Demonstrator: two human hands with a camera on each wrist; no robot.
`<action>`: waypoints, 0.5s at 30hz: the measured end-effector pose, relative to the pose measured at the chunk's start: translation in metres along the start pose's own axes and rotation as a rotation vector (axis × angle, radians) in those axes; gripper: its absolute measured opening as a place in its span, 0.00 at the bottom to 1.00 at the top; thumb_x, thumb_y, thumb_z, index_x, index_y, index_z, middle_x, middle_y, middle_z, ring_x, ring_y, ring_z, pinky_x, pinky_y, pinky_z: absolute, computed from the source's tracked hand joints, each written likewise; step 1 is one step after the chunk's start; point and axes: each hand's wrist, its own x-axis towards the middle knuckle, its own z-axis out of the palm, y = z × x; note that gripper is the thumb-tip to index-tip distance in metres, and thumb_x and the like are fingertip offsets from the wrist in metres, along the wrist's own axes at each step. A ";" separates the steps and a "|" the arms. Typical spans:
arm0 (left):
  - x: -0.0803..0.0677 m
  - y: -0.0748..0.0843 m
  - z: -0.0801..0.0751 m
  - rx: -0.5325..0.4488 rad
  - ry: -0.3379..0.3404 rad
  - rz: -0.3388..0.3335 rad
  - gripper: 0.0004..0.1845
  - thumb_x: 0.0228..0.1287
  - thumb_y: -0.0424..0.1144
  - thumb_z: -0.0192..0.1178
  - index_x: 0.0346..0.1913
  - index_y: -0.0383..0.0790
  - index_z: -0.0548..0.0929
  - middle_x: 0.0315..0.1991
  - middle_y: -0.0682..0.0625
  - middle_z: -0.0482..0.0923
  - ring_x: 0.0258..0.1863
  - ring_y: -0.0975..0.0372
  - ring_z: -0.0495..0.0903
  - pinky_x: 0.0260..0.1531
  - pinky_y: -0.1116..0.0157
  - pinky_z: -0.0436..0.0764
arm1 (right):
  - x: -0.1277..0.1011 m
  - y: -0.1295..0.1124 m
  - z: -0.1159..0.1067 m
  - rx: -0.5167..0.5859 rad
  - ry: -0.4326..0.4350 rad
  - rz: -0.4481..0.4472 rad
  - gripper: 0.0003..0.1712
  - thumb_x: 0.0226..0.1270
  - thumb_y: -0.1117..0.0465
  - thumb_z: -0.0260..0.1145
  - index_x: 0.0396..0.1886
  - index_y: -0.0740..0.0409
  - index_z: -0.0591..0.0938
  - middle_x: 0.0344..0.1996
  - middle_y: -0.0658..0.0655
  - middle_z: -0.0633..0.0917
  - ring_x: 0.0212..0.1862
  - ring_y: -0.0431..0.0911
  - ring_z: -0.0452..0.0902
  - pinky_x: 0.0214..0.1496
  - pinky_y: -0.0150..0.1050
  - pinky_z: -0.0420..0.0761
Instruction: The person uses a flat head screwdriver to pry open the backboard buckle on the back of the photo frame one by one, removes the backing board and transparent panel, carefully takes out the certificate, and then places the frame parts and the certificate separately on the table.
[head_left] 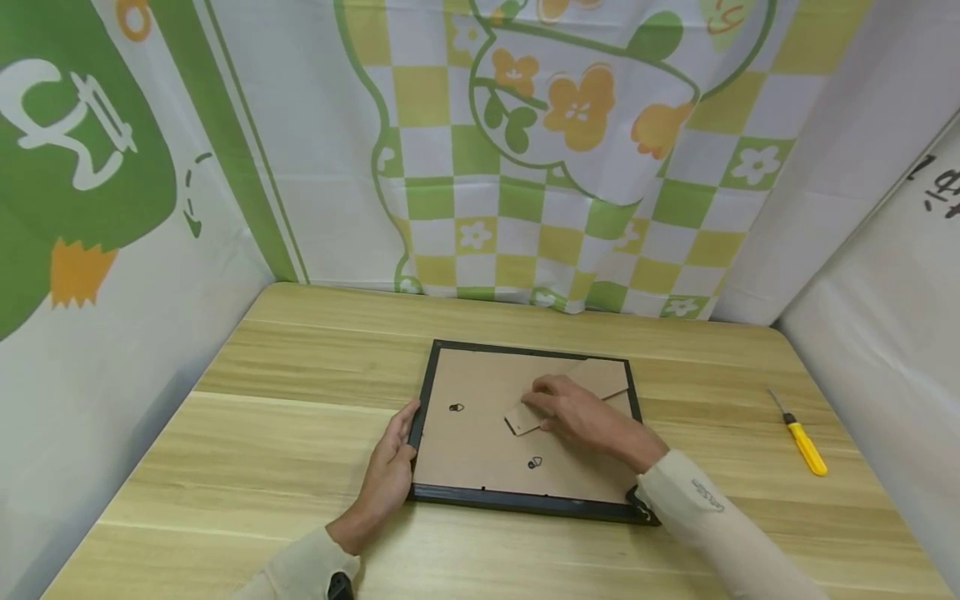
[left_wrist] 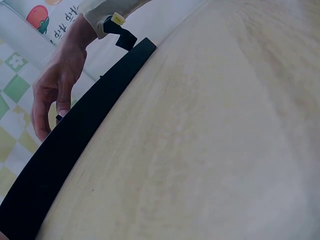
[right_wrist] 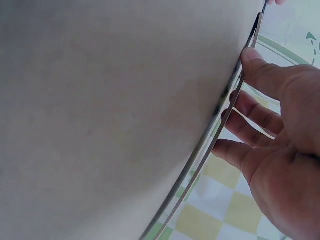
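Head view: picture frame (head_left: 525, 500) is laid face down on the table (head_left: 285, 433); its left edge is steadied by the left hand (head_left: 390, 475), fingers fairly straight against it; the easel stand (head_left: 592, 379) on the backing board (head_left: 472, 442) is pinched by the right hand (head_left: 577, 412); a screwdriver (head_left: 804, 442) lies well to that hand's right. Left wrist view: only the frame's black edge and the right hand (left_wrist: 55, 90) beyond it are shown. Right wrist view: right-hand fingers (right_wrist: 260, 75) are curled on a thin board edge. Judged step: handling the stand; next, a firm hold with the frame kept still.
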 end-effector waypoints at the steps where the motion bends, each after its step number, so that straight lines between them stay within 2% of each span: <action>1: 0.000 0.000 0.000 -0.004 -0.001 -0.004 0.34 0.65 0.19 0.30 0.76 0.32 0.51 0.78 0.36 0.46 0.78 0.45 0.46 0.75 0.48 0.49 | 0.000 0.000 -0.001 0.002 -0.001 -0.001 0.29 0.62 0.59 0.69 0.63 0.62 0.77 0.60 0.66 0.77 0.63 0.57 0.73 0.67 0.49 0.76; 15: 0.000 -0.001 0.001 -0.007 0.008 -0.007 0.34 0.65 0.19 0.29 0.76 0.31 0.50 0.78 0.35 0.47 0.78 0.45 0.47 0.75 0.48 0.50 | 0.005 0.000 -0.014 0.028 -0.062 0.015 0.28 0.60 0.59 0.71 0.60 0.61 0.80 0.59 0.63 0.78 0.62 0.56 0.74 0.67 0.50 0.75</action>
